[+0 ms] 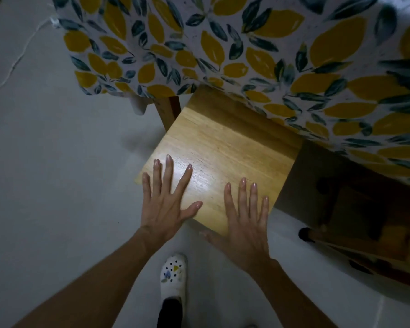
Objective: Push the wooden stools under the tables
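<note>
Shoe (173, 278): your foot stands on the pale floor (57, 185), just behind the stool.
Left hand (166, 204): spread flat on the seat's near corner, gripping nothing.
Right hand (244, 223): flat too, palm over the near edge, nothing held.
Stool (223, 147): far part already under the tablecloth (246, 55), beside a table leg (167, 110).
Handling: you likely have stiff, fairly heavy wood; the glossy seat may slip, so push at the near edge.
</note>
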